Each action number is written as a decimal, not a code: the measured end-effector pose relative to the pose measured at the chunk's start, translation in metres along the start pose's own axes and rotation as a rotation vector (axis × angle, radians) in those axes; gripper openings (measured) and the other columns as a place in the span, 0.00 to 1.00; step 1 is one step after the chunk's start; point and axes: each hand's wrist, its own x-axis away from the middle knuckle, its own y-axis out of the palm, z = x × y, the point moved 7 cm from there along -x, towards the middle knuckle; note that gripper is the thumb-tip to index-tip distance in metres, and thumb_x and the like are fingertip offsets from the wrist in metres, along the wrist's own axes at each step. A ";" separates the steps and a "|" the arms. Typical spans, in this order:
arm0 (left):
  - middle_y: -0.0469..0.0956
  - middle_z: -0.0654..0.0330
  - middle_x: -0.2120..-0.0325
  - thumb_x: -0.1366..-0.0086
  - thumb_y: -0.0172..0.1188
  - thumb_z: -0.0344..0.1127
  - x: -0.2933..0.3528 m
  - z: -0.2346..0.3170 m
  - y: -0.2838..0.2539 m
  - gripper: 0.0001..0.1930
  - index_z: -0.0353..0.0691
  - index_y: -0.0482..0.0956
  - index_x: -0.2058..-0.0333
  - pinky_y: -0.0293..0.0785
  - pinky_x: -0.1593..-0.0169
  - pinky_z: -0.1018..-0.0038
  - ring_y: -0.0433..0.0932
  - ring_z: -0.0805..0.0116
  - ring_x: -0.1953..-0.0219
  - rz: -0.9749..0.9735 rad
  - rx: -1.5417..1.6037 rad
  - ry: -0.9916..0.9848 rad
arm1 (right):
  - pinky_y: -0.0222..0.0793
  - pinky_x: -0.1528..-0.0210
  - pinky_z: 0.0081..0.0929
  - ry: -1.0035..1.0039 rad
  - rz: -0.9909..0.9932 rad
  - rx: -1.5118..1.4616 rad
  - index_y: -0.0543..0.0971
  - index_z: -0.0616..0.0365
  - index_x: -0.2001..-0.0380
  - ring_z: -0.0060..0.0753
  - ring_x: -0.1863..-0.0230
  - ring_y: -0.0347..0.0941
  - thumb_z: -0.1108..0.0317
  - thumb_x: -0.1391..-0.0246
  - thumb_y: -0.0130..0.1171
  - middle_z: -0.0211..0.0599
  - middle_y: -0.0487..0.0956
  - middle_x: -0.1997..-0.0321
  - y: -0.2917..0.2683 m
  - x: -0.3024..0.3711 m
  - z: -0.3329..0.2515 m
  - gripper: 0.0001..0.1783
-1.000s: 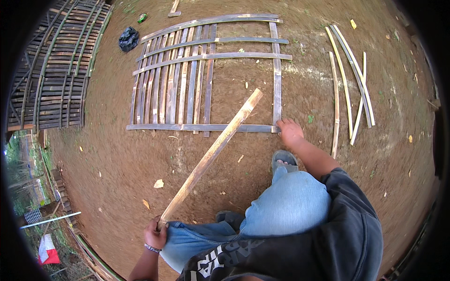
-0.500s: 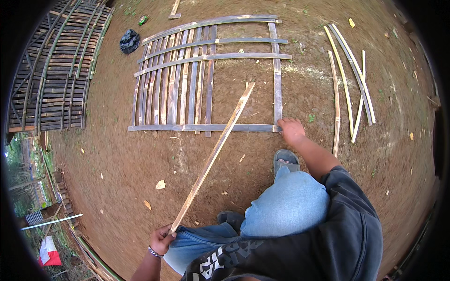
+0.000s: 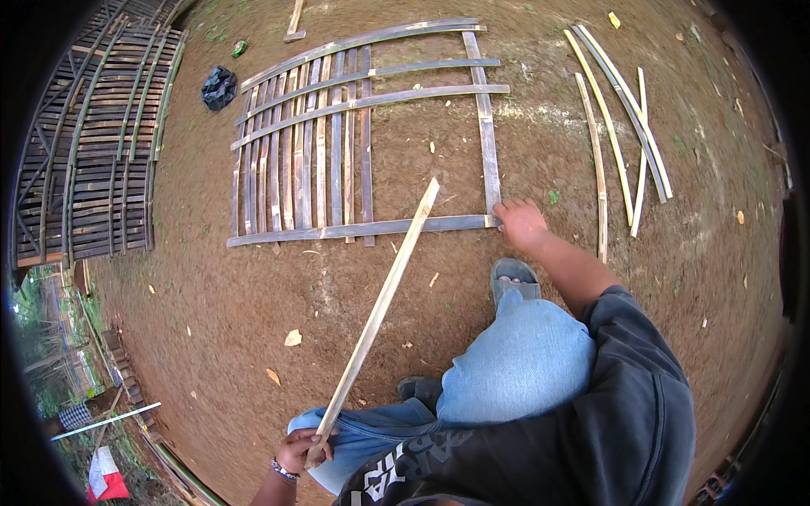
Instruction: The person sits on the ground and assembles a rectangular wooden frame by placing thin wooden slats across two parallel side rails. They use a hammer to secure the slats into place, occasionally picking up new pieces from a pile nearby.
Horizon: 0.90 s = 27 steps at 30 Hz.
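"What's furthest left?"
"A slatted panel (image 3: pixel 110 143), partly lost in the dark rim, then a crumpled black bag (image 3: pixel 218 88); I can't see what's inside."
"And the hands?"
"The left hand (image 3: pixel 297 449) grasps the bottom end of a wooden strip (image 3: pixel 376 316) that slants up and rightward; its forearm is cut off below. The right arm (image 3: pixel 574 270) stretches forward, its hand (image 3: pixel 521 224) at the near right corner of the frame (image 3: pixel 366 160). Its fingertips are partly hidden, so I can't tell whether it grips."
"Beyond that?"
"Loose strips (image 3: pixel 599 173)."
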 end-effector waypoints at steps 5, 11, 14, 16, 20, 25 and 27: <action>0.80 0.55 0.76 0.32 0.57 0.31 0.027 -0.014 -0.026 0.20 0.28 0.76 0.44 0.62 0.76 0.79 0.68 0.76 0.82 0.027 -0.184 -0.044 | 0.64 0.40 0.43 -0.005 -0.071 0.026 0.75 0.50 0.52 0.40 0.42 0.73 0.72 0.46 0.56 0.36 0.79 0.49 -0.026 0.005 -0.010 0.16; 0.77 0.67 0.77 0.34 0.61 0.24 0.059 -0.004 -0.026 0.19 0.32 0.79 0.44 0.60 0.76 0.80 0.67 0.81 0.80 0.104 -0.424 -0.092 | 0.64 0.41 0.43 -0.036 -0.087 0.019 0.76 0.51 0.51 0.41 0.43 0.74 0.68 0.48 0.61 0.38 0.79 0.50 -0.075 0.015 -0.017 0.19; 0.78 0.70 0.75 0.34 0.64 0.29 0.040 0.023 0.004 0.19 0.34 0.79 0.46 0.62 0.72 0.82 0.68 0.84 0.77 0.209 -0.751 0.064 | 0.64 0.41 0.43 -0.052 -0.095 0.021 0.76 0.52 0.52 0.42 0.44 0.74 0.67 0.49 0.63 0.39 0.79 0.52 -0.090 0.017 -0.022 0.19; 0.79 0.68 0.74 0.35 0.66 0.31 0.019 0.033 0.016 0.19 0.34 0.79 0.46 0.66 0.70 0.81 0.70 0.82 0.74 0.276 -0.894 0.159 | 0.65 0.42 0.43 -0.061 -0.096 0.025 0.76 0.52 0.53 0.42 0.45 0.75 0.67 0.49 0.63 0.39 0.80 0.53 -0.099 0.017 -0.025 0.19; 0.82 0.57 0.70 0.36 0.67 0.37 -0.045 0.060 0.041 0.21 0.35 0.79 0.47 0.75 0.61 0.71 0.79 0.70 0.67 0.364 -0.970 0.450 | 0.65 0.43 0.43 -0.072 -0.089 0.045 0.76 0.52 0.54 0.43 0.47 0.76 0.66 0.50 0.64 0.39 0.80 0.54 -0.118 0.018 -0.028 0.18; 0.83 0.43 0.61 0.36 0.66 0.45 -0.148 0.100 0.073 0.23 0.39 0.79 0.47 0.79 0.57 0.61 0.84 0.46 0.60 0.559 -1.050 0.681 | 0.66 0.43 0.43 -0.087 -0.077 0.072 0.77 0.52 0.55 0.43 0.48 0.76 0.66 0.50 0.64 0.39 0.80 0.55 -0.113 0.019 -0.031 0.17; 0.83 0.42 0.61 0.37 0.66 0.46 -0.203 0.107 0.077 0.24 0.40 0.78 0.46 0.79 0.56 0.58 0.83 0.44 0.59 0.604 -0.973 0.773 | 0.66 0.44 0.43 -0.090 -0.064 0.073 0.77 0.52 0.56 0.43 0.48 0.76 0.66 0.50 0.64 0.38 0.80 0.55 -0.112 0.017 -0.032 0.17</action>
